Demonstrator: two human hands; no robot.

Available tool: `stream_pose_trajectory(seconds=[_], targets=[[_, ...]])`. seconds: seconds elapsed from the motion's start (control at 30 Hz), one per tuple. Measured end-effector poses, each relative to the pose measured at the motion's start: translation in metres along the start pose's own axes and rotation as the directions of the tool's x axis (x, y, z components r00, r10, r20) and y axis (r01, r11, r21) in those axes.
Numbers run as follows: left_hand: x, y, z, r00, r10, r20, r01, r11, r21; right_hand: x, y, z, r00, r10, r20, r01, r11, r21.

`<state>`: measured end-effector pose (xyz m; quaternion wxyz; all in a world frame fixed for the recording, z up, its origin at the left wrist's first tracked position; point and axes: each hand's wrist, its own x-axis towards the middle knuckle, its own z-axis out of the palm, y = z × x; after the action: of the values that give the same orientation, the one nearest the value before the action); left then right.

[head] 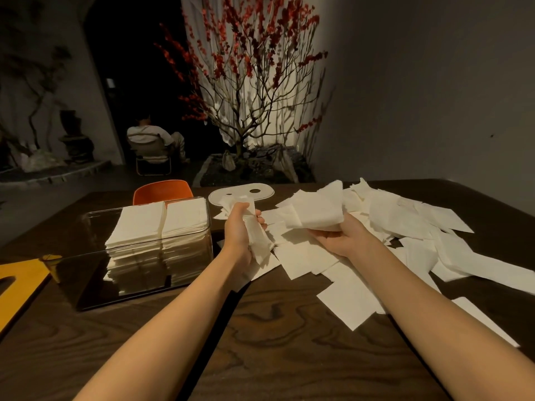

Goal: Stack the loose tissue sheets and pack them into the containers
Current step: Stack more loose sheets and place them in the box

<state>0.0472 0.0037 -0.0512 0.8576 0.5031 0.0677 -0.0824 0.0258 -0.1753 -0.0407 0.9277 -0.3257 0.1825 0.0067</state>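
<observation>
White tissue sheets [411, 227] lie loose in a wide pile over the right half of the dark wooden table [289, 328]. My left hand [241, 230] grips a bunched stack of tissues [257, 241] edge-on above the table's middle. My right hand [344, 235] is palm up and holds a single curled tissue sheet [315, 209] just right of that stack. A clear rectangular container [185, 250] stands at the left, its right part filled with two neat stacks of tissues [162, 221]; its left part holds none.
A white oval lid [241, 193] with holes lies behind my left hand. A yellow board [20, 285] sits at the table's left edge. An orange chair back [162, 191] shows behind the container. Beyond the table sit a person and a red-flowered tree.
</observation>
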Motion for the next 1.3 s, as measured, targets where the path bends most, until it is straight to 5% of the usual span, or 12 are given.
stream_pose_trajectory(seconds=[0.3,0.5,0.77,1.03,1.3], targets=[[-0.016,-0.002,0.015,0.965,0.261,-0.007,-0.248,0.924,0.292,-0.004,0.011,0.002,0.984,0.019,0.176,-0.008,0.998,-0.062],[-0.023,-0.007,0.02,0.869,0.488,0.077,-0.467,0.759,0.455,0.005,0.016,-0.003,0.985,0.02,0.17,-0.015,0.999,-0.032],[-0.031,0.0,0.02,0.974,0.15,0.172,-0.208,0.891,0.403,0.012,0.017,-0.005,0.981,0.028,0.189,-0.005,0.992,-0.124],[-0.04,0.01,0.019,0.964,0.128,0.233,-0.213,0.897,0.386,0.018,0.019,-0.01,0.983,0.045,0.175,-0.006,0.976,-0.218],[-0.036,0.022,0.014,0.973,-0.041,0.226,-0.032,0.95,0.311,0.025,0.019,-0.012,0.983,0.018,0.185,0.034,0.961,-0.274]])
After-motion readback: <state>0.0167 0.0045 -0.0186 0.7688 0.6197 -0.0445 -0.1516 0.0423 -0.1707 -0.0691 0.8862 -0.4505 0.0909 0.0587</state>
